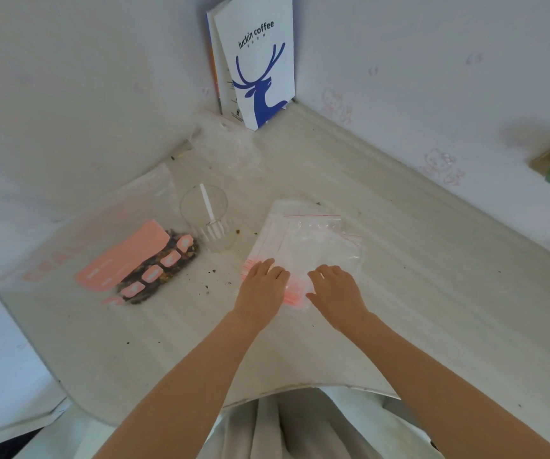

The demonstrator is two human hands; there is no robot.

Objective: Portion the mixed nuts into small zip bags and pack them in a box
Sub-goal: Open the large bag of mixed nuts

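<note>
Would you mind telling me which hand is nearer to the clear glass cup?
Left. The left hand rests on the zip bags, right of the glass cup and closer to the person; the right hand lies farther right on the same stack.

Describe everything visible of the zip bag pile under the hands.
The pile of zip bags is clear, crinkly plastic with thin red seal lines, looks empty, and lies flat on the pale table beside the glass. The left hand and right hand rest on its near end, fingers fairly straight.
</note>
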